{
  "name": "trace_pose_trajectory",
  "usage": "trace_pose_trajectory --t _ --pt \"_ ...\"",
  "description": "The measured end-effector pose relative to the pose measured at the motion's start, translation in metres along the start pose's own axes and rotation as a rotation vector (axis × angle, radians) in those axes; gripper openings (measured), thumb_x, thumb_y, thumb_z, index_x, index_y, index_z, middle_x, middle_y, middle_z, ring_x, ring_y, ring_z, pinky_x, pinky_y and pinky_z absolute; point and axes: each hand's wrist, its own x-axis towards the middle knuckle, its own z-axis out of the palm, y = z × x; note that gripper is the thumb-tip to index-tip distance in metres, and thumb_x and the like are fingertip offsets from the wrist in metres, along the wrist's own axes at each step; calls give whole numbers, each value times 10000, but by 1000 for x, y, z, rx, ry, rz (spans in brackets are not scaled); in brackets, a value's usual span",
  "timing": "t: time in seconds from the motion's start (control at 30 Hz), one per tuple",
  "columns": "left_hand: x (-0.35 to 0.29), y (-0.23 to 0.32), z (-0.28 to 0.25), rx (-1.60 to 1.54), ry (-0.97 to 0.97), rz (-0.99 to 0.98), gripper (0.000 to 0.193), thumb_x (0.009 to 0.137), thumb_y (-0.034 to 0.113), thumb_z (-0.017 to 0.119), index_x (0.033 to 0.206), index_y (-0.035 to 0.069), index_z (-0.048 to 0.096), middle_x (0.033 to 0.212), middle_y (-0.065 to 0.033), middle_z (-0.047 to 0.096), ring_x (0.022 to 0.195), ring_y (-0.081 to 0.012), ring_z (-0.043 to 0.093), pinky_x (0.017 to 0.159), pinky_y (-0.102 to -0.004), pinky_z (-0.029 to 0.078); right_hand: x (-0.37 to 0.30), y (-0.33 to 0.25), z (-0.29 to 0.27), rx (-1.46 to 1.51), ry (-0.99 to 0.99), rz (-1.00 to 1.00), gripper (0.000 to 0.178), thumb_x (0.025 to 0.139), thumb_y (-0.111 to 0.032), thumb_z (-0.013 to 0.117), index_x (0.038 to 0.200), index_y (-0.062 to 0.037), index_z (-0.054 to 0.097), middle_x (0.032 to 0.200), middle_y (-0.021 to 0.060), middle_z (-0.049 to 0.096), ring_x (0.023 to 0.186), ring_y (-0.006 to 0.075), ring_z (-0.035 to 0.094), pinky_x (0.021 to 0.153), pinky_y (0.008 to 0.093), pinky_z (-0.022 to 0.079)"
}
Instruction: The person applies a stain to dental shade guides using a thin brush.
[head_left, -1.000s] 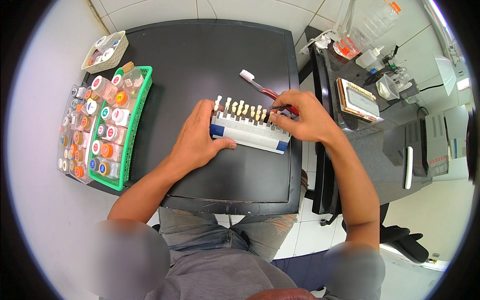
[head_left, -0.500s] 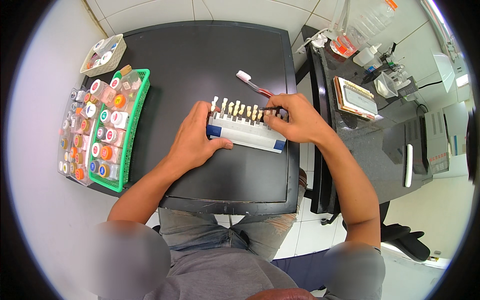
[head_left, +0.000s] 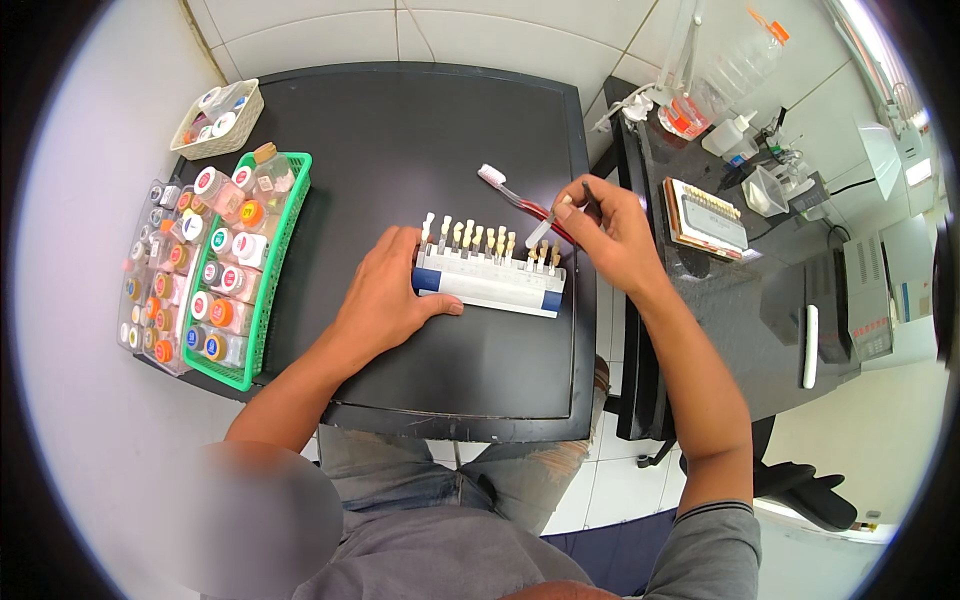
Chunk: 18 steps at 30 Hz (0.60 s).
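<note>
Lifting a single shade tab (head_left: 540,232) clear of the row, the right hand (head_left: 610,235) pinches it between thumb and fingertips, just above the right end of the tooth shade guide (head_left: 490,280). Half a second ago that hand sat down on the row itself, so one tab is now out of the holder and up. Same right hand also grips a red-handled toothbrush (head_left: 515,195), bristle head pointing up-left over the black worktop (head_left: 400,140). Left hand (head_left: 385,300) lies flat, palm down, pressing the left end of the white-and-blue holder, thumb along its front edge; unchanged from earlier frames. Guide sits mid-worktop, slightly tilted, remaining tabs upright in a line. Judgement: the tab is free for brushing or checking, holder steadied.

Left side: green basket (head_left: 285,260) full of small capped jars, a clear tray of more jars beside it, small wicker basket (head_left: 215,115) at far corner. Second shade guide (head_left: 705,215) on side counter, right.
</note>
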Motion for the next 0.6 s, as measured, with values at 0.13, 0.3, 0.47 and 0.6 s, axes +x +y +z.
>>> trace_pose_trajectory --t 0.13,0.3,0.47,0.6 --pt "-1 -4 -1 97 51 22 843 685 264 1072 1351 -22 640 1125 -152 669 1011 -333 681 917 -425 570 -3 -9 5 23 -54 -26 194 1045 -185 760 1034 8 754 827 -25 661 714 39 485 641 274 391" --pt "1 -5 -2 120 223 159 745 711 297 1060 1287 0 692 1116 -145 668 1008 -327 678 899 -426 569 -7 -16 13 76 -77 -78 154 1047 -129 751 1064 24 758 882 35 728 778 73 603 690 287 466" --pt "-1 15 -8 -218 164 372 659 837 220 1000 1340 -12 642 1191 -130 699 1027 -243 697 874 -366 567 -18 -40 29 -36 -99 -180 101 1006 -83 774 1050 5 755 956 95 760 826 199 687 832 339 536" --pt "-8 9 10 -933 -129 89 326 1033 46 822 1310 -17 663 1239 -88 705 1068 -145 722 891 -301 588 -28 -55 41 -58 -103 -220 72 972 -46 786 1009 -8 738 980 95 760 886 227 701 904 380 561"
